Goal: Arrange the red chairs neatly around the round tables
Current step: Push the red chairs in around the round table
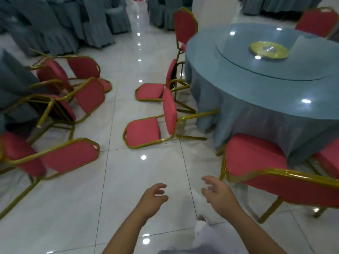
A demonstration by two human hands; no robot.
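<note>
Since both are empty, the left hand (pixel 154 197) and right hand (pixel 218 193) loosely spread and reaching forward over the floor (pixel 143 180), the step looks like righting the nearest fallen chair (pixel 145 131). It lies on its back, legs pointing at the surface (pixel 238 85). Best grip the gold back frame with one hand and the seat edge with the other. Tip it up, then slide it in beside the upright chair (pixel 255 162), keeping the legs off the cloth (pixel 238 121).

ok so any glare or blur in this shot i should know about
Head view: bright reflections dot the glossy floor and round table; the wide lens bends the edges, stretching the left chair; left hand and right hand are slightly blurred; far covered chairs look dim.
</note>
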